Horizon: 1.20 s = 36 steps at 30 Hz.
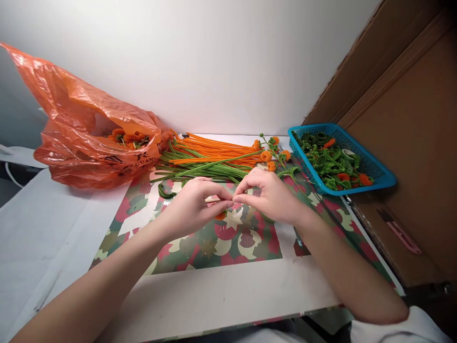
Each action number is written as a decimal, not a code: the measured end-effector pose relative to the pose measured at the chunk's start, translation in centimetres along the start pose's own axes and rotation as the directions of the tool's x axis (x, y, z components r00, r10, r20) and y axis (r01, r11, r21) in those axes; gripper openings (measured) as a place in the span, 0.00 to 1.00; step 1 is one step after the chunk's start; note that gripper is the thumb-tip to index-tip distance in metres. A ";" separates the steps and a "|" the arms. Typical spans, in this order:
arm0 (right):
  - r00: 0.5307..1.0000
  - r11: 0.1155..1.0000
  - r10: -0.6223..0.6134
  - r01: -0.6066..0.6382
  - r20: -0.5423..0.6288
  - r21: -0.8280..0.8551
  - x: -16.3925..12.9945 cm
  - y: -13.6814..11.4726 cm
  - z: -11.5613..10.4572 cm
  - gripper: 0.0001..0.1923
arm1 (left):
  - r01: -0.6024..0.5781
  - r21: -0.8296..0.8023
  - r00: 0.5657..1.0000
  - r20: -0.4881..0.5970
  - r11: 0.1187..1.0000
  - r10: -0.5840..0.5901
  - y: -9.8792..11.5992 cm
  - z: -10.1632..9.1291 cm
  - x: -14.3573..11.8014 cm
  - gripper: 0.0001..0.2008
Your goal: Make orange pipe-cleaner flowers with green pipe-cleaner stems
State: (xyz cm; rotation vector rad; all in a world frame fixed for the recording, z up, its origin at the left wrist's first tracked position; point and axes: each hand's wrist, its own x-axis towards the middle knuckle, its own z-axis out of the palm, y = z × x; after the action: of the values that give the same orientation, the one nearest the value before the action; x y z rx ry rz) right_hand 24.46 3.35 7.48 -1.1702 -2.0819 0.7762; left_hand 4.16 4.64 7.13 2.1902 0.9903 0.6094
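My left hand [200, 202] is closed in a pinch, with a thin pale stick [213, 200] running between thumb and fingers. Its fingertips meet those of my right hand [266, 195], which is also pinched; whatever lies between the right fingertips is too small to make out. Just under the left fingers shows a bit of an orange fuzzy piece [220, 216]. Both hands hover over a camouflage-patterned board [228, 243]. Behind them lie orange pipe cleaners [217, 150] and green pipe cleaners [200, 170]. A curled green piece [164, 191] rests left of the left hand.
An orange plastic bag [96, 157] holding orange flowers stands at the left. Orange flowers on green stems [271, 155] lie behind my right hand. The blue basket [383, 178] at the right contains green and orange pieces. Pink-handled snips [400, 233] lie by the cardboard [410, 119].
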 end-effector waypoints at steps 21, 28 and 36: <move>0.999 1.000 0.001 0.000 0.038 -0.019 0.1 0.2 0.3 0.07 | 0.253 -0.195 0.957 0.196 0.948 -0.215 0.3 -0.3 0.0 0.14; 0.991 0.994 -0.087 0.078 0.104 0.082 -0.1 -0.2 0.3 0.07 | 0.367 -0.376 0.791 0.607 0.851 -0.073 -0.8 -1.8 0.5 0.16; 1.000 1.000 0.003 -0.003 0.003 -0.010 0.3 0.9 0.4 0.09 | 0.157 -0.076 0.986 0.071 0.985 -0.152 -0.2 -0.1 0.4 0.12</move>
State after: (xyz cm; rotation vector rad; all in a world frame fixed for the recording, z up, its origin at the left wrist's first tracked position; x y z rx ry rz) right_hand 24.54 3.90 6.62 -1.1782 -2.0893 0.7702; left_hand 4.21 5.11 7.08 2.0269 1.0705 0.4949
